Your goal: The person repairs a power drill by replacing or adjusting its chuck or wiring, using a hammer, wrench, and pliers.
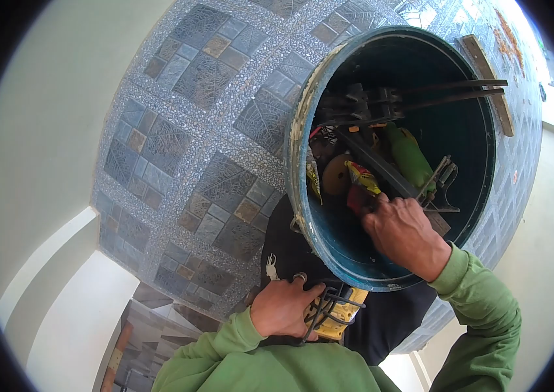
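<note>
My right hand (pixel 407 234) reaches over the near rim into a large blue-green drum (pixel 303 196), its fingers closed on a dark red item that I cannot make out. A yellow and red packet (pixel 362 176) lies just beyond the fingertips. Inside the drum are a green bottle (pixel 409 155), a round tan disc (pixel 336 175), a dark flat bar (pixel 381 163) and a metal frame (pixel 445 176). Near my lap, my left hand (pixel 286 307) holds a yellow tool (pixel 339 313) wrapped in a black cord.
Two long dark bars (pixel 450 91) stick out over the drum's right rim. A wooden strip (pixel 489 85) lies on the patterned tile floor (pixel 224 130) beyond it. A pale wall (pixel 48 117) stands at the left. Orange-brown debris (pixel 509 39) lies at the upper right.
</note>
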A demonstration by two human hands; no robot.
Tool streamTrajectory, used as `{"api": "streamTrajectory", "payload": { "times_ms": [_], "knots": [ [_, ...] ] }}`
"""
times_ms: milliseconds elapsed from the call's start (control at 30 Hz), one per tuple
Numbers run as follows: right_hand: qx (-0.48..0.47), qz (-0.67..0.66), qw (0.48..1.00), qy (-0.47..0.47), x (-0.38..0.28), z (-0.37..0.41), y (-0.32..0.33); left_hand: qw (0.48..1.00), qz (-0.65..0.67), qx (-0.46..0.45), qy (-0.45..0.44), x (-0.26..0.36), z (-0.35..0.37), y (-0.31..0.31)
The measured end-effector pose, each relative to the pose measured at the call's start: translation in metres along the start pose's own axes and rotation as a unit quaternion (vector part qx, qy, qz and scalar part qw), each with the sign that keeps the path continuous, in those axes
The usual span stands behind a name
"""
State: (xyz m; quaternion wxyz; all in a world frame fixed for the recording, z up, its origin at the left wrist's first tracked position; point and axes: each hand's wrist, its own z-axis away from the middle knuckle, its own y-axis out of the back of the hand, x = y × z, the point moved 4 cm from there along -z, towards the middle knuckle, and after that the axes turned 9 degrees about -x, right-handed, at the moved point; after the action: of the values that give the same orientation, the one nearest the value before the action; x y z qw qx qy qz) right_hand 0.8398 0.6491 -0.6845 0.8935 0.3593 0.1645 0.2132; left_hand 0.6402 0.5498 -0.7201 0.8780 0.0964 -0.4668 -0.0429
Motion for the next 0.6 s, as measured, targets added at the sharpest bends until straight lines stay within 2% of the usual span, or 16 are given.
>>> {"api": "streamTrajectory", "payload": {
  "times_ms": [233, 300, 433, 500, 533, 600],
  "knots": [
    [0.006, -0.010, 0.999, -0.031, -0.006, -0.024, -0.017, 1.000, 0.001, 0.003, -0.008, 0.001, -0.001, 0.003],
    [-0.128, 0.034, 0.989, -0.057, -0.012, -0.035, -0.028, 0.999, 0.004, -0.036, 0.005, 0.006, -0.001, 0.011],
    [-0.109, 0.101, 0.988, -0.044, -0.002, -0.044, -0.030, 1.000, 0.003, -0.019, -0.002, 0.004, 0.001, 0.010],
    [-0.164, -0.156, 0.974, 0.005, 0.013, -0.054, -0.031, 1.000, 0.003, -0.017, -0.004, 0.005, 0.001, 0.009],
    [-0.165, -0.154, 0.974, 0.003, 0.015, -0.061, -0.037, 1.000, 0.005, -0.016, -0.006, 0.004, 0.000, 0.006],
    [-0.103, -0.120, 0.986, 0.052, 0.006, -0.083, -0.064, 1.000, 0.002, 0.003, -0.003, 0.000, -0.001, 0.001]
  ]
}}
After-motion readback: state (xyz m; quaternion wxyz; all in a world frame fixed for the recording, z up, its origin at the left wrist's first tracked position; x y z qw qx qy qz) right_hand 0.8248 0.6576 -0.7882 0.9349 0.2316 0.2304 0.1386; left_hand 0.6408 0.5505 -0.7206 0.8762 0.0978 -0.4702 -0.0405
